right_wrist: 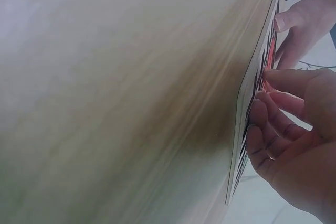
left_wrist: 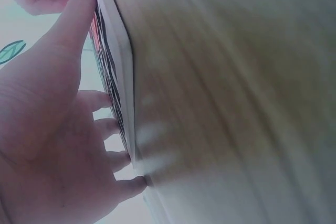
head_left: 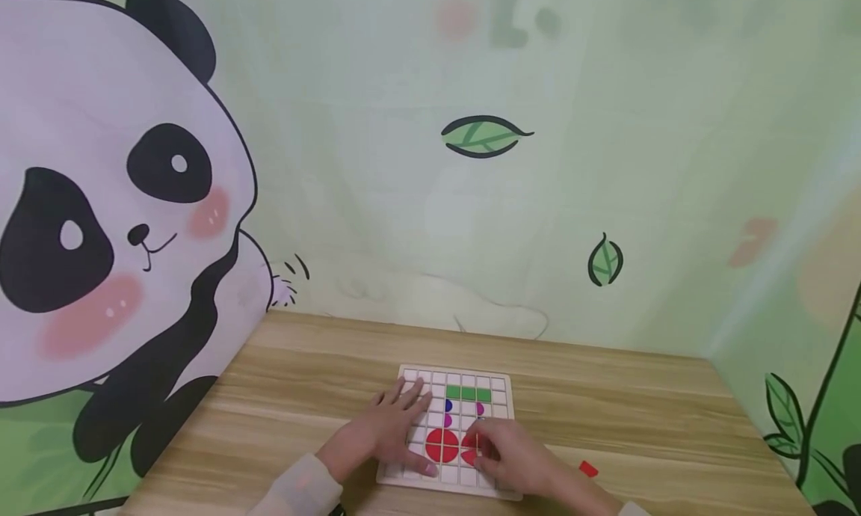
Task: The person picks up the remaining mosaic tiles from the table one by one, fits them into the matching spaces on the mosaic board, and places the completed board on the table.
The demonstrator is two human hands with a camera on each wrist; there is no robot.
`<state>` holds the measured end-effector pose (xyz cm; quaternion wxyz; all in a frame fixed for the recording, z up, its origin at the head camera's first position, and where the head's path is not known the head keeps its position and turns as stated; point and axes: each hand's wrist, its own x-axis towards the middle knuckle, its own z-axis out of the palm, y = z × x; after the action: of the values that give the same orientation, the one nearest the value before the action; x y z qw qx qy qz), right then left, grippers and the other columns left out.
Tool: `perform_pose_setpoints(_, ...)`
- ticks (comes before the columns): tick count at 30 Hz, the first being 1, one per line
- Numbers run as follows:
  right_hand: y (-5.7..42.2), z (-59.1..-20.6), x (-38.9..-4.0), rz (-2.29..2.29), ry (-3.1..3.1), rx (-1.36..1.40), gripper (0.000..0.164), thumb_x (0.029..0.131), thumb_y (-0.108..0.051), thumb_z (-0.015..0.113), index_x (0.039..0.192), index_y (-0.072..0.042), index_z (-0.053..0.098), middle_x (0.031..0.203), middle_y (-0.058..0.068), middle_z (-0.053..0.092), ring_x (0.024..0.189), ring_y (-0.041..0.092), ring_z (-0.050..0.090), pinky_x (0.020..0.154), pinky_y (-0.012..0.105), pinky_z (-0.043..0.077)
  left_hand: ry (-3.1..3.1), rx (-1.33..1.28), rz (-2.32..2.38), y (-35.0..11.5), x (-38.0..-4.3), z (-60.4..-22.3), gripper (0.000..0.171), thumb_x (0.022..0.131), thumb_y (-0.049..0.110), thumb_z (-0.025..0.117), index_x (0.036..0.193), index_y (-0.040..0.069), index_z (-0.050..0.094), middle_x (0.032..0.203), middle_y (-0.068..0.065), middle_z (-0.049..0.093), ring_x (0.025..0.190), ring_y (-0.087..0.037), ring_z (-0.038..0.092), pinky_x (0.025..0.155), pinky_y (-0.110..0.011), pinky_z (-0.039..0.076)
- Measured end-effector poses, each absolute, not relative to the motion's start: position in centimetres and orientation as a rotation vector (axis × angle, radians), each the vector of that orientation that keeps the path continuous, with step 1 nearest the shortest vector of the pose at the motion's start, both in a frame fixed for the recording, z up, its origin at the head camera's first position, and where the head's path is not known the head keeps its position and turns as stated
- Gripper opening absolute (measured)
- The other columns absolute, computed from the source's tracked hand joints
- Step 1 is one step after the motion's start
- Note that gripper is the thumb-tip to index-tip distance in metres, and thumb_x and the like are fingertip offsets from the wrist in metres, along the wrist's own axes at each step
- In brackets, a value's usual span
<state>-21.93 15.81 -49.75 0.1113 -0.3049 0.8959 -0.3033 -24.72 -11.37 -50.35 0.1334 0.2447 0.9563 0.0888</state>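
Observation:
A white gridded board lies on the wooden table, its squares partly filled with coloured pieces. My left hand spreads over the board's left side, fingers apart and thumb reaching toward a red circle made of quarter pieces. In the left wrist view, that hand's thumb and fingertips meet the board's edge and top. On the right side, my right hand bends its fingers and thumb about a red curved piece set at the board's surface. In the right wrist view, red shows between thumb and forefinger; the hand hides the squares beneath.
A green strip crosses the board's upper rows, with a blue half-round piece and magenta pieces below it. A loose red piece lies on the table to the right. Behind the table hangs a panda-printed backdrop.

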Motion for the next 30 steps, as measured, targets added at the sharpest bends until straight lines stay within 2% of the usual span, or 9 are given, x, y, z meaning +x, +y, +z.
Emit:
perform_pose_setpoints(15, 15.6, -50.3, -22.2, -0.866, 2.678, -0.931, 0.007, 0.097, -0.017, 0.079, 0.102, -0.02, 0.075, 0.083, -0.016, 0.059, 0.075, 0.003, 0.053, 0.067, 0.02, 0.051, 2.783, 0.71, 0.239, -11.3, -24.7, -50.3, 0.127, 0.074, 0.089, 0.07, 0.17, 0.02, 0.025, 0.178, -0.01, 0.012, 0.162, -0.041, 0.006, 0.127, -0.065, 0.02)
perform_pose_setpoints(30, 14.4, -50.5, -21.7, -0.918, 2.727, -0.828, 0.008, 0.097, -0.015, 0.078, 0.096, -0.017, 0.07, 0.076, -0.014, 0.059, 0.067, 0.004, 0.054, 0.06, 0.021, 0.051, 2.788, 0.726, 0.257, -11.4, -24.5, -50.2, 0.127, 0.075, 0.088, 0.071, 0.17, 0.017, 0.025, 0.178, -0.012, 0.012, 0.162, -0.042, 0.007, 0.126, -0.066, 0.02)
